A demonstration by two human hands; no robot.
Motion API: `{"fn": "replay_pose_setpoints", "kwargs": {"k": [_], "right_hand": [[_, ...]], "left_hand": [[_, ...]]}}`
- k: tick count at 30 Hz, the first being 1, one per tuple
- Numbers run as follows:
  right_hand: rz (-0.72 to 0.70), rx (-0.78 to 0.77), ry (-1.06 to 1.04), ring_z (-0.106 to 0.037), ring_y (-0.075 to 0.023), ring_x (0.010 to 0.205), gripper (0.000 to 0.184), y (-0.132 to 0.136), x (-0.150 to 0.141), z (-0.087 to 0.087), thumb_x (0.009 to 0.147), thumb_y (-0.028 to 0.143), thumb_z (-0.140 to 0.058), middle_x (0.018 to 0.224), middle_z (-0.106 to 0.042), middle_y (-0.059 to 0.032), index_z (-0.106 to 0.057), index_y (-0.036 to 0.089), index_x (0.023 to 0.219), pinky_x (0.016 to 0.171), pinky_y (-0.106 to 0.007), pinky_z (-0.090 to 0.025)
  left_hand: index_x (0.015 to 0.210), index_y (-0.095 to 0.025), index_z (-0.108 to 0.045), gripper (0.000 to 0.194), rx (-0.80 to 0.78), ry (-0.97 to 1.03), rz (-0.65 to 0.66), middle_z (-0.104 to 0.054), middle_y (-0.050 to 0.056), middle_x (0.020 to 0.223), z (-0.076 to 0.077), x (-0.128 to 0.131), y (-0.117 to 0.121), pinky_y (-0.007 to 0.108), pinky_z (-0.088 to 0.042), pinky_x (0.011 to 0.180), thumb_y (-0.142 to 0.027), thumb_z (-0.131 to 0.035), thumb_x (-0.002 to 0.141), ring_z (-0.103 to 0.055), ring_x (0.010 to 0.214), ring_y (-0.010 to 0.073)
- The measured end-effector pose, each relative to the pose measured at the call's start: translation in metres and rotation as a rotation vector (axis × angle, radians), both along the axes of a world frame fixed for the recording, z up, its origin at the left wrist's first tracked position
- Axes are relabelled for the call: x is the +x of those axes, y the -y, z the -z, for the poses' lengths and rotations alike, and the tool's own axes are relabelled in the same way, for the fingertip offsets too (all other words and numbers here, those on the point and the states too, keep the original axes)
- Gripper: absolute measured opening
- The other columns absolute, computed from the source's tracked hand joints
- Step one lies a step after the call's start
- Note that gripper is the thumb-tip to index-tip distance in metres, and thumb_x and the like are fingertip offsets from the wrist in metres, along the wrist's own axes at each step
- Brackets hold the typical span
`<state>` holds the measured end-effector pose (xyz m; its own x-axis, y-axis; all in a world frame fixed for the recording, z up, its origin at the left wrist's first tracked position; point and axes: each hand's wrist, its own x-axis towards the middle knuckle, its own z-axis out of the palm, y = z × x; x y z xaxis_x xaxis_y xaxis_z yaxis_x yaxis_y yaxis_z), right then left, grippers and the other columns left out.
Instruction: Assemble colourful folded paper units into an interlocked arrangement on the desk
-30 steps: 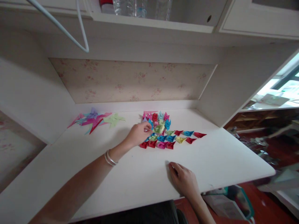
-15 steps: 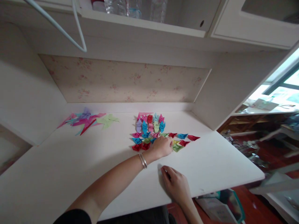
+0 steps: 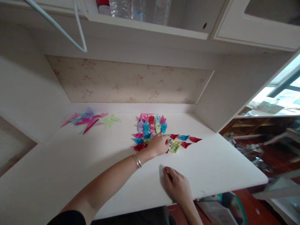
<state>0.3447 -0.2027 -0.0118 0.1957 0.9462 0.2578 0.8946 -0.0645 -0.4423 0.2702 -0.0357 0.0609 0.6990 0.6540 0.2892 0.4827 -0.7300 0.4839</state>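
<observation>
My left hand (image 3: 158,145), with silver bangles at the wrist, is over the lower rows of small folded paper cranes (image 3: 152,128). Its fingers are curled down among them, and the palm hides what they pinch, if anything. Just right of these fingers lie a light green crane (image 3: 173,149) and a yellow one (image 3: 175,143). Red and blue cranes (image 3: 184,137) stretch out in a tapering row to the right. Closer to the front edge, my right hand (image 3: 177,184) rests on the white desk (image 3: 217,165), its fingers curled in with nothing visible in them.
Flat folded paper cranes (image 3: 87,120) in several colours lie in a loose pile at the back left. Overhead, a shelf holds clear plastic bottles (image 3: 120,9), and a white cable (image 3: 58,28) hangs down. A bin (image 3: 234,206) stands below the desk's right front edge.
My left hand has shifted left over the rows, and the light green crane has moved slightly left with it. My right hand stays in place.
</observation>
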Motion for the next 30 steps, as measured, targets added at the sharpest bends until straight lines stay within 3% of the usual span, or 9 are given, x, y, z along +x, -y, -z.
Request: {"fn": "replay_pose_setpoints", "kwargs": {"k": [5, 8, 13, 16, 20, 23, 26, 30], "right_hand": [[-0.015, -0.005, 0.016, -0.068, -0.0175, 0.073, 0.032, 0.001, 0.003, 0.003, 0.096, 0.038, -0.038, 0.089, -0.073, -0.0052, -0.066, 0.024, 0.098, 0.066, -0.023, -0.044], [-0.027, -0.012, 0.053, -0.069, -0.018, 0.073, 0.033, 0.002, 0.004, 0.006, 0.096, 0.04, -0.037, 0.092, -0.073, -0.006, -0.066, 0.024, 0.1, 0.065, -0.023, -0.045], [-0.034, -0.05, 0.085, -0.069, -0.0205, 0.077, 0.035, 0.001, 0.005, 0.01, 0.095, 0.044, -0.038, 0.098, -0.073, -0.0064, -0.066, 0.025, 0.102, 0.065, -0.025, -0.046], [-0.007, -0.097, 0.034, -0.069, -0.0235, 0.08, 0.035, -0.002, 0.005, 0.01, 0.092, 0.048, -0.04, 0.101, -0.072, -0.0065, -0.067, 0.027, 0.102, 0.066, -0.028, -0.047], [0.012, -0.168, -0.19, -0.067, -0.0233, 0.073, 0.037, -0.017, -0.007, 0.001, 0.088, 0.052, -0.044, 0.085, -0.073, -0.0056, -0.069, 0.026, 0.095, 0.062, -0.029, -0.047], [-0.153, -0.243, -0.394, -0.061, -0.0182, 0.06, 0.037, -0.041, -0.034, -0.025, 0.088, 0.05, -0.046, 0.067, -0.067, -0.0021, -0.07, 0.022, 0.083, 0.053, -0.026, -0.044], [-0.364, -0.225, -0.454, -0.056, -0.0137, 0.059, 0.032, -0.082, -0.074, -0.061, 0.088, 0.042, -0.048, 0.067, -0.064, -0.0001, -0.068, 0.02, 0.078, 0.053, -0.023, -0.042], [-0.517, -0.223, -0.375, -0.056, -0.0108, 0.059, 0.026, -0.163, -0.132, -0.093, 0.088, 0.037, -0.049, 0.067, -0.064, 0.0018, -0.069, 0.02, 0.086, 0.057, -0.02, -0.041]], "left_hand": [[0.079, -0.021, -0.062, 0.009, -0.144, 0.179, -0.111, -0.067, 0.001, 0.078, 0.0, -0.07, -0.001, 0.024, -0.042, 0.069, -0.025, -0.054, 0.08, -0.06, 0.073, 0.0152], [0.076, -0.02, -0.058, 0.012, -0.275, 0.23, -0.207, -0.059, -0.003, 0.064, 0.011, -0.131, -0.006, 0.023, -0.037, 0.058, -0.029, -0.053, 0.08, -0.054, 0.061, 0.0126], [0.061, -0.02, -0.045, 0.028, -0.447, 0.289, -0.491, -0.042, -0.007, 0.055, 0.03, -0.236, -0.025, 0.022, -0.028, 0.051, -0.041, -0.058, 0.073, -0.04, 0.053, 0.0107], [0.055, -0.021, -0.037, 0.037, -0.526, 0.376, -0.617, -0.033, -0.008, 0.049, 0.039, -0.276, -0.035, 0.023, -0.023, 0.047, -0.045, -0.059, 0.07, -0.032, 0.048, 0.0097], [0.054, -0.022, -0.032, 0.04, -0.576, 0.49, -0.653, -0.027, -0.008, 0.046, 0.047, -0.287, -0.039, 0.023, -0.02, 0.046, -0.046, -0.06, 0.071, -0.027, 0.045, 0.0091], [0.053, -0.021, -0.031, 0.043, -0.518, 0.489, -0.655, -0.028, -0.008, 0.049, 0.05, -0.283, -0.038, 0.023, -0.021, 0.047, -0.046, -0.062, 0.07, -0.028, 0.048, 0.0089], [0.053, -0.021, -0.03, 0.044, -0.508, 0.48, -0.651, -0.027, -0.008, 0.05, 0.051, -0.283, -0.037, 0.023, -0.021, 0.048, -0.047, -0.061, 0.071, -0.028, 0.05, 0.009], [0.055, -0.021, -0.031, 0.042, -0.52, 0.5, -0.647, -0.027, -0.008, 0.051, 0.056, -0.289, -0.039, 0.023, -0.022, 0.049, -0.047, -0.058, 0.073, -0.028, 0.05, 0.0092]]}}
